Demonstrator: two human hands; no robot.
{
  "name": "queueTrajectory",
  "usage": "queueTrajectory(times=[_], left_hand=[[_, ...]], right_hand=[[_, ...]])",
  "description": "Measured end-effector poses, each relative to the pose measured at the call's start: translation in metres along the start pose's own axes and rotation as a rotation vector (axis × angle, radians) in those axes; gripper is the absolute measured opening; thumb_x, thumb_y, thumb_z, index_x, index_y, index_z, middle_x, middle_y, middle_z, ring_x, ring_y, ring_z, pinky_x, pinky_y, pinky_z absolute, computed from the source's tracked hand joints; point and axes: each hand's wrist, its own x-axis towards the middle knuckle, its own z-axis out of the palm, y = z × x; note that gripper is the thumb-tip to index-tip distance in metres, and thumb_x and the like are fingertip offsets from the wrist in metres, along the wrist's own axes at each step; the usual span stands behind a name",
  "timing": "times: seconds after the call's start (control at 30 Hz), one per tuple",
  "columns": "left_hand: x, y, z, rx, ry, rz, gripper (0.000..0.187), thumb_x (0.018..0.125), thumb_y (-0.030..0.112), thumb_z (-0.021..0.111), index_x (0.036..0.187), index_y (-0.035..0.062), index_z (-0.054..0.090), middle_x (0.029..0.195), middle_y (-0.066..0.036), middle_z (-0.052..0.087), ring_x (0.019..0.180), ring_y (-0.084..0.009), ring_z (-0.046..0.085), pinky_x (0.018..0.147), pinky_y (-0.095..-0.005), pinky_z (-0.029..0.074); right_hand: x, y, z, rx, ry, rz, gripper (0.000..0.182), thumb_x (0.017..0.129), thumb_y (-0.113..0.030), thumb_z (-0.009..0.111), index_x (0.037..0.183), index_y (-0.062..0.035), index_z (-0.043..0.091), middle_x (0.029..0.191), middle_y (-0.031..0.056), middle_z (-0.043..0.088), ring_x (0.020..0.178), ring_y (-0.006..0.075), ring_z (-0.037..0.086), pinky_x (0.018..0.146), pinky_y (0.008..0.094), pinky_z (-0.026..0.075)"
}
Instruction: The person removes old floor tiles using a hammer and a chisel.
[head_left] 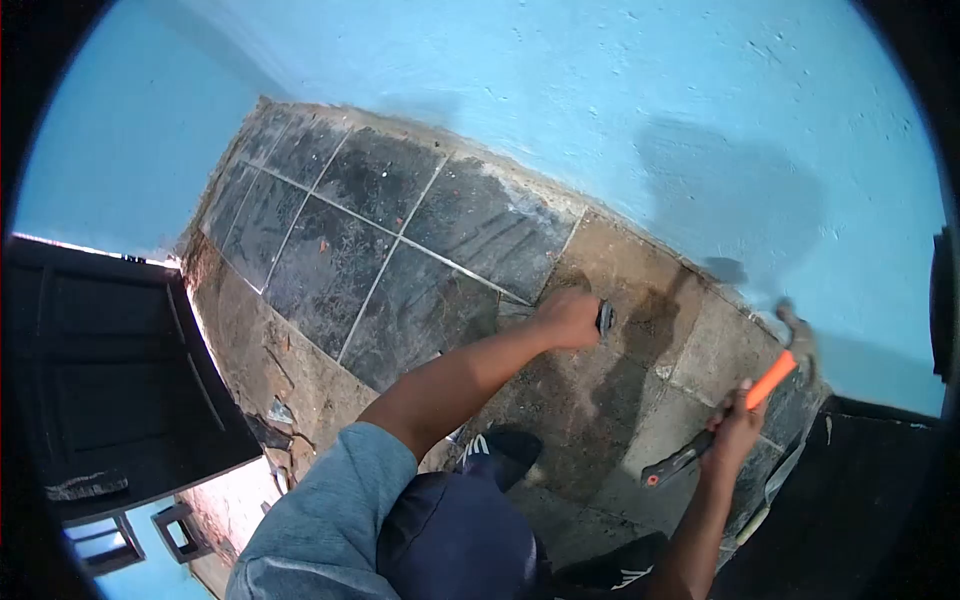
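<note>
My left hand (pixel 572 320) is closed in a fist over the floor, by the broken corner of a dark tile (pixel 430 300). It grips a chisel (pixel 605 318), of which only the dark, rounded butt end shows; the blade is hidden behind the hand. To the right, my right hand (pixel 735 430) is wrapped round a hammer (pixel 770 380) with an orange shaft and black grip. The hammer head is raised near the blue wall, tilted up and away from the chisel. A bare brown patch of floor (pixel 610 255) lies just beyond my left hand.
Dark square tiles (pixel 365 180) with pale joints cover the far left floor. Blue walls (pixel 600 90) rise behind. A dark door (pixel 110 370) stands at left, with rubble (pixel 280 410) beside it. My shoe (pixel 505 455) is close below the work spot.
</note>
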Motion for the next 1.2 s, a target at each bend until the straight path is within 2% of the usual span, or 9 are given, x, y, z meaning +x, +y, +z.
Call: queueTrajectory(times=[0.17, 0.3, 0.47, 0.63, 0.8, 0.9, 0.97, 1.0, 1.2], left_hand=[[0.007, -0.006, 0.008, 0.052, 0.089, 0.009, 0.02, 0.073, 0.021, 0.07, 0.081, 0.0035, 0.074, 0.089, -0.022, 0.072, 0.091, -0.0411, 0.07, 0.082, -0.0514, 0.056], [-0.001, -0.001, 0.005, 0.11, 0.116, 0.017, 0.02, 0.073, 0.023, 0.07, 0.08, 0.0054, 0.075, 0.086, -0.022, 0.072, 0.087, -0.0411, 0.071, 0.079, -0.0522, 0.056], [-0.003, -0.004, 0.009, 0.004, 0.155, 0.069, 0.019, 0.073, 0.022, 0.07, 0.079, 0.0046, 0.075, 0.087, -0.022, 0.072, 0.089, -0.0407, 0.071, 0.081, -0.0527, 0.056], [0.0, -0.004, 0.008, 0.115, 0.08, 0.016, 0.021, 0.073, 0.022, 0.071, 0.083, 0.0046, 0.075, 0.089, -0.021, 0.073, 0.089, -0.0402, 0.071, 0.081, -0.052, 0.057], [0.002, -0.001, 0.005, 0.083, 0.032, -0.004, 0.023, 0.072, 0.021, 0.072, 0.086, 0.0039, 0.076, 0.089, -0.022, 0.073, 0.09, -0.0401, 0.071, 0.082, -0.0511, 0.057], [0.001, -0.006, 0.01, 0.118, 0.074, 0.033, 0.026, 0.07, 0.022, 0.073, 0.088, 0.0034, 0.076, 0.089, -0.022, 0.073, 0.09, -0.0401, 0.072, 0.082, -0.0513, 0.057], [-0.003, -0.018, 0.009, 0.167, 0.044, 0.033, 0.028, 0.069, 0.023, 0.074, 0.088, 0.0031, 0.076, 0.089, -0.021, 0.073, 0.09, -0.0403, 0.071, 0.081, -0.0515, 0.057], [-0.011, -0.035, 0.002, 0.197, -0.007, 0.021, 0.029, 0.068, 0.024, 0.075, 0.088, 0.0029, 0.075, 0.089, -0.021, 0.073, 0.09, -0.0404, 0.071, 0.081, -0.0516, 0.057], [-0.065, -0.018, -0.019, 0.188, -0.042, 0.055, 0.03, 0.073, 0.031, 0.073, 0.093, 0.0082, 0.075, 0.092, -0.02, 0.072, 0.092, -0.0392, 0.07, 0.083, -0.0505, 0.055]], right_hand=[[-0.022, -0.005, 0.025, 0.02, 0.081, -0.104, 0.022, 0.102, -0.027, 0.063, 0.096, -0.0113, 0.049, 0.071, -0.0014, 0.051, 0.052, 0.0066, 0.045, 0.044, 0.0235, 0.037], [-0.056, 0.075, 0.049, -0.506, -0.522, -0.004, 0.007, 0.092, -0.005, 0.06, 0.096, -0.0041, 0.055, 0.075, 0.0024, 0.056, 0.053, 0.0112, 0.049, 0.045, 0.0282, 0.041], [-0.052, 0.026, 0.038, -0.372, -0.393, 0.254, 0.018, 0.086, 0.0, 0.054, 0.104, -0.004, 0.053, 0.093, 0.0098, 0.068, 0.052, 0.0097, 0.051, 0.045, 0.0256, 0.043], [-0.004, -0.031, -0.001, -0.03, -0.002, -0.149, 0.018, 0.087, 0.001, 0.054, 0.101, -0.0078, 0.048, 0.116, 0.016, 0.07, 0.052, 0.0108, 0.052, 0.045, 0.0258, 0.044], [-0.012, -0.001, 0.019, 0.114, 0.206, -0.274, 0.01, 0.094, -0.006, 0.055, 0.101, -0.008, 0.048, 0.107, 0.0101, 0.068, 0.055, 0.008, 0.05, 0.048, 0.0242, 0.044], [-0.051, 0.071, 0.036, -0.286, -0.239, -0.052, 0.01, 0.092, -0.003, 0.055, 0.101, -0.0046, 0.053, 0.073, 0.0044, 0.059, 0.052, 0.0115, 0.053, 0.046, 0.0277, 0.044], [-0.06, 0.102, 0.045, -0.484, -0.526, 0.102, 0.013, 0.087, 0.0, 0.054, 0.1, -0.0018, 0.056, 0.071, 0.0044, 0.059, 0.051, 0.0129, 0.053, 0.047, 0.0292, 0.045], [-0.082, 0.085, 0.063, -0.386, -0.534, 0.288, 0.015, 0.086, 0.0, 0.054, 0.101, -0.0011, 0.058, 0.072, 0.0045, 0.059, 0.051, 0.0133, 0.054, 0.047, 0.0295, 0.045], [-0.061, 0.087, 0.045, -0.537, -0.591, 0.174, 0.027, 0.084, 0.004, 0.052, 0.11, 0.0006, 0.057, 0.086, 0.0108, 0.068, 0.05, 0.015, 0.055, 0.046, 0.0309, 0.046]])
